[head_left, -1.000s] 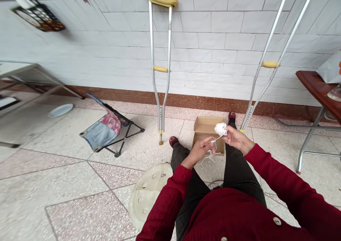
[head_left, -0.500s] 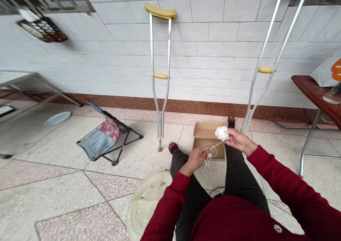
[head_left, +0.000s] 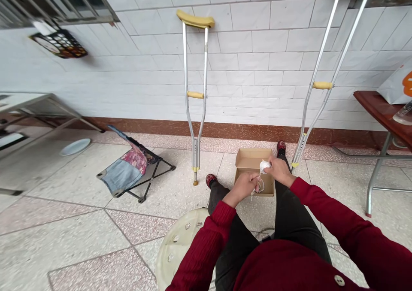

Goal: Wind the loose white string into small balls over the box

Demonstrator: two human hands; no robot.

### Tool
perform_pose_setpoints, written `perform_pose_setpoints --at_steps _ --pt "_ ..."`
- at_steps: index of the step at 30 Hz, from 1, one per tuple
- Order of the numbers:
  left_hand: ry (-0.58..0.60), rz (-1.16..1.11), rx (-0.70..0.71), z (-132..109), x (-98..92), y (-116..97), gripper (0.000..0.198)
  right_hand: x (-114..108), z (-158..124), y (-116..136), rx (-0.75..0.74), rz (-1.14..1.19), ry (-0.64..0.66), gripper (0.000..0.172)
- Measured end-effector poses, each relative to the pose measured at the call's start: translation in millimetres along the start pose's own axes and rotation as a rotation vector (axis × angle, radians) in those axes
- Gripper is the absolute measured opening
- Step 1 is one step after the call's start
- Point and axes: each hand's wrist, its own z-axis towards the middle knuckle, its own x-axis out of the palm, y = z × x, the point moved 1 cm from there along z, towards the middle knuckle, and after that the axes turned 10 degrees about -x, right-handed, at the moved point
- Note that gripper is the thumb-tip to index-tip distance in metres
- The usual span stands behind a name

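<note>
A small ball of white string [head_left: 265, 166] is gripped in my right hand [head_left: 279, 170], above the far right part of an open cardboard box [head_left: 254, 159]. Close by on the left, my left hand [head_left: 245, 185] is closed on a strand of the same string, its fingers pinched together. Loose loops and ends of string hang below the left fingers, over the box. The box stands on the floor between my feet with its lid folded back. My hands hide part of its inside.
Two crutches, a left one [head_left: 195, 95] and a right one [head_left: 322, 85], lean against the tiled wall. A folding chair [head_left: 120, 175] stands left, a pale round stool [head_left: 180, 244] beside my leg. A brown table [head_left: 380, 110] is at the right, a plate [head_left: 75, 147] on the floor.
My right hand has moved left and slightly down with the ball, turning over it. My left hand has shifted a little right and up, so the two are closer. The view has tilted slightly.
</note>
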Motion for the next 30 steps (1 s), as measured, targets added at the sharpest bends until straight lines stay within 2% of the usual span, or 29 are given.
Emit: perform_pose_setpoints --at_steps 2,5,7,9,12,14,18,20,22,24,26,28,30 --pt "0.047 -0.223 0.005 -3 9.3 3 0.029 0 7 3 0.073 0.228 -0.085 0.02" --pt "0.044 -0.37 0.043 -8 17.8 8 0.035 -4 18 7 0.297 0.817 -0.125 0.017" --pt "0.038 -0.371 0.068 -11 21.9 12 0.038 -10 24 10 0.382 1.039 -0.112 0.01" --pt "0.02 -0.348 0.084 -10 25.5 17 0.04 -18 26 16 0.426 1.168 -0.085 0.009" --pt "-0.024 -0.288 0.086 -3 26.7 26 0.04 -27 13 31 0.482 1.405 0.01 0.012" --pt "-0.078 -0.201 0.059 5 21.4 31 0.037 -28 -4 41 0.431 1.422 0.164 0.012" --pt "-0.187 0.059 0.075 15 -3.1 24 0.028 -18 -41 43 0.291 1.169 0.569 0.011" --pt "-0.226 0.203 0.1 17 -14.5 14 0.025 -10 -47 31 0.267 1.0 0.63 0.01" --pt "-0.249 0.309 0.114 16 -19.1 4 0.025 -2 -42 17 0.218 0.768 0.547 0.014" --pt "-0.249 0.33 0.124 15 -16.1 -4 0.027 2 -29 7 0.17 0.504 0.374 0.02" --pt "-0.213 0.25 0.113 14 -8.7 -9 0.029 3 -14 2 0.163 0.34 0.169 0.021" --pt "-0.149 0.082 0.084 11 -2.0 -12 0.032 1 -1 3 0.19 0.353 0.002 0.02" --pt "-0.09 -0.123 0.056 8 0.2 -13 0.035 -1 8 7 0.231 0.553 -0.099 0.018"
